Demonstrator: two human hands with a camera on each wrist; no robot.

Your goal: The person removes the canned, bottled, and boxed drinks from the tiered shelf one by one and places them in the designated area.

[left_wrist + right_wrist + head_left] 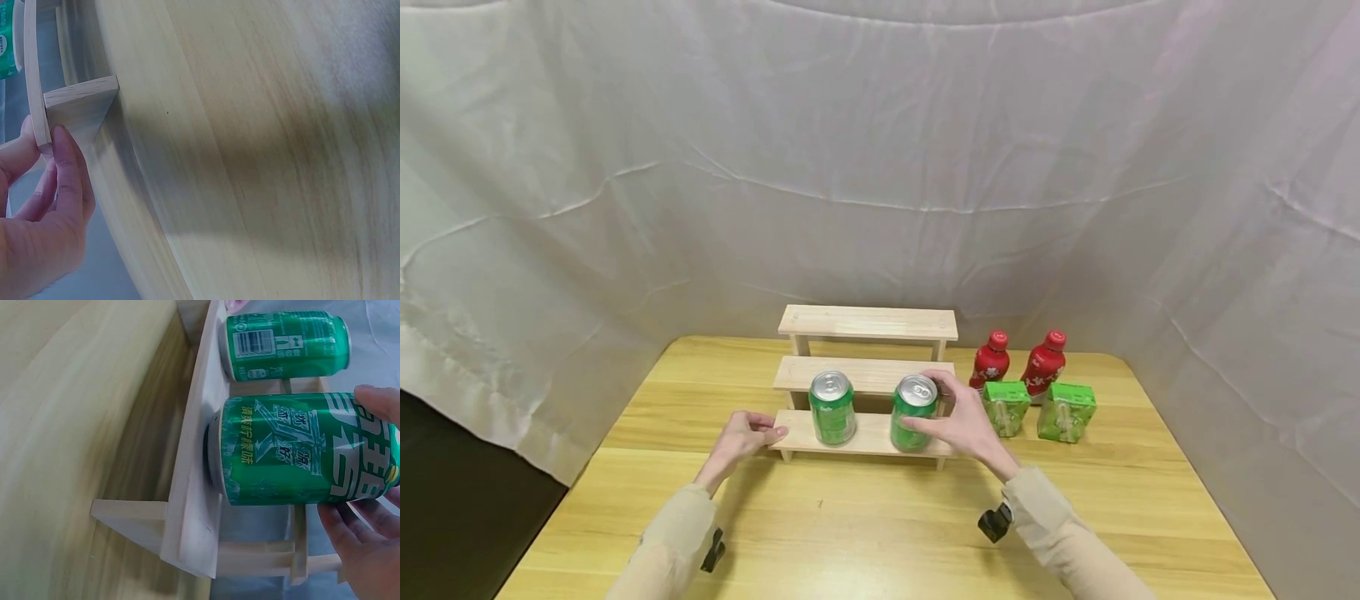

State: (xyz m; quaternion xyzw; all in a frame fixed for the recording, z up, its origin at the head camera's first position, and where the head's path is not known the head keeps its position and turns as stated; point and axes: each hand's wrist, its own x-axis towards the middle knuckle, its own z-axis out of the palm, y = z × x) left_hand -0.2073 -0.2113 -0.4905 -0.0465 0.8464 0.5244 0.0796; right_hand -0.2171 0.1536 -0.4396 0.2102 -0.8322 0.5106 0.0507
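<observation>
We find the right hand point(964, 423) curled round the right can point(281, 450), thumb on one side and fingers on the other, near its upper end. That can is upright at the right part of the bottom step of the wooden rack point(869, 320); we cannot tell whether its base bears fully on the board.

We record the left hand point(737, 439) pinching the left end of the same step, thumb and fingers on opposite faces of the board, as the left wrist view confirms. The left can point(832, 412), also green with a silver top, stands upright on the bottom step, apart from the right can. We see its barcode in the right wrist view.

The rack has three steps and stands on the wood-grained worktop point(850, 533). To its right we note two red bottles point(1046, 364), both upright, and just in front of them two green cartons point(1066, 414), set a little apart. We observe a pale curtain point(850, 167) behind the worktop and light sleeves point(681, 525) on both arms.
</observation>
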